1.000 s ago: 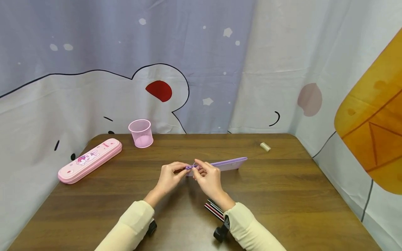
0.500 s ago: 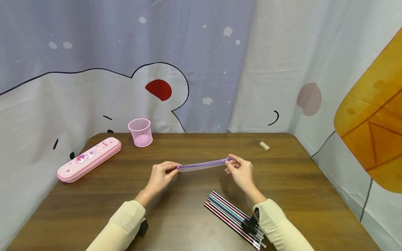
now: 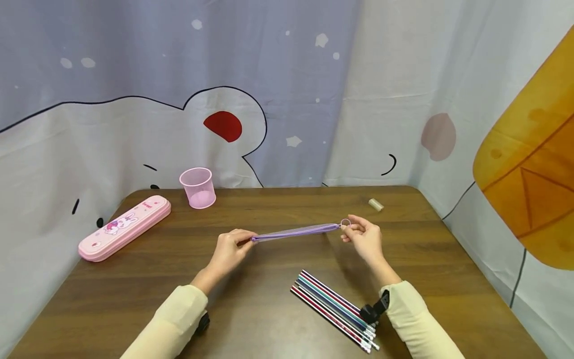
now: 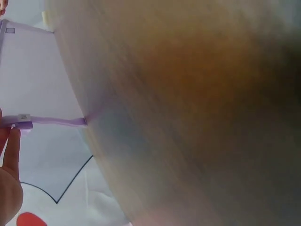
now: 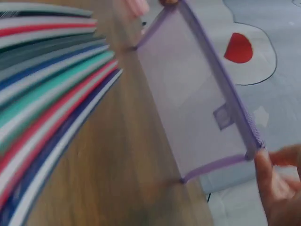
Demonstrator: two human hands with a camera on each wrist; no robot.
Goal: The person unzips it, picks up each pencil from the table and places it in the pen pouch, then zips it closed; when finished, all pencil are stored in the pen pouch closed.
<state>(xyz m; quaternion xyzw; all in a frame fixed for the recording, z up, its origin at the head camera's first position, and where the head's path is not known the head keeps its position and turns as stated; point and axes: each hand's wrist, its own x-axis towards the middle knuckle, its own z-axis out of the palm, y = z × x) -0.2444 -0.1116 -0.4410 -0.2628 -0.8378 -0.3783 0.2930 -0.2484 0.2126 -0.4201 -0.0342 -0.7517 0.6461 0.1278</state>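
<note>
A translucent mesh zipper pouch [image 3: 296, 232] with purple edging stands on edge between my hands, its lower edge at the tabletop in the right wrist view. My left hand [image 3: 227, 252] pinches the pouch's left top corner between thumb and finger. At the opposite end, my right hand [image 3: 366, 240] pinches the zipper pull, whose thin ring [image 3: 345, 222] rises beside the fingertips. A flat bundle of striped pencils [image 3: 334, 311] lies on the table below and left of the right wrist; it also fills the left of the right wrist view.
A pink bunny-print pencil case [image 3: 125, 228] lies at the table's left edge. Near the back stands a pink mesh cup [image 3: 198, 188]. A small pale block [image 3: 375, 204] sits at the back right of the wooden table [image 3: 430, 279]. A printed curtain hangs behind.
My right hand has slid from the pouch's left end to its right end, carrying the zipper pull along. The left hand has shifted slightly left, and the pencils are now uncovered.
</note>
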